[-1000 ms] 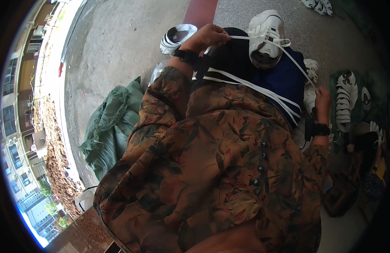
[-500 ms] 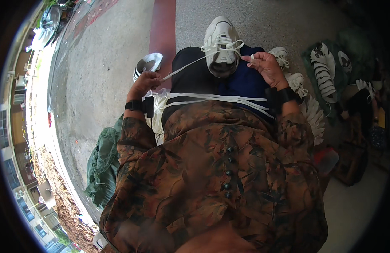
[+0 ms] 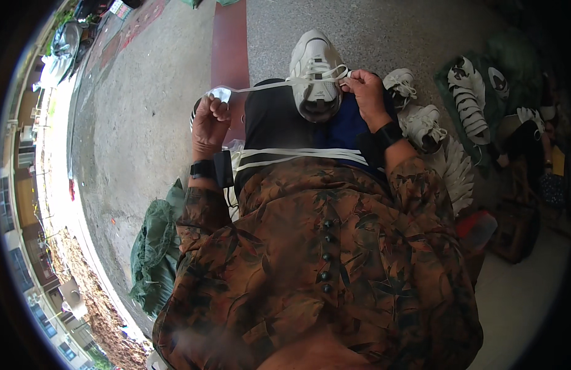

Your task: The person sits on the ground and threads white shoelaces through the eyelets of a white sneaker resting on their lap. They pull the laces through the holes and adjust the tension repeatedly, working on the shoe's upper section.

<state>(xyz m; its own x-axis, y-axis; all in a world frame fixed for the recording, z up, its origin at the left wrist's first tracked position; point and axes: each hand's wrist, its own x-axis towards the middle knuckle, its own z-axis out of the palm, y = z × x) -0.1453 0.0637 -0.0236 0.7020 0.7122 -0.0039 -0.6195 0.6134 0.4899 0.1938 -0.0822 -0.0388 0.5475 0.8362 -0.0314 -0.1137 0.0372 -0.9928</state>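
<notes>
A white sneaker [image 3: 315, 103] rests on my lap, toe pointing away from me, over dark trousers [image 3: 268, 115]. A flat white shoelace [image 3: 260, 87] stretches from its lacing across to my left hand [image 3: 211, 123], which is closed on the lace at the left of my knees. My right hand [image 3: 367, 92] pinches a lace close against the sneaker's right side; its fingertips partly cover the lace end. Several loose white laces [image 3: 304, 154] lie across my thighs, nearer to me than the sneaker.
To the right are white sneakers [image 3: 424, 128], a fanned stack of white pieces [image 3: 459, 179] and a row of shoe uppers [image 3: 469, 108] on green cloth. Green sacking [image 3: 154, 253] lies at the left. A clear container with red [image 3: 476, 229] stands near my right elbow.
My left hand has turned upward, and the lace from it now runs nearly level. The right hand has come in against the sneaker's side. The whole view has shifted slightly.
</notes>
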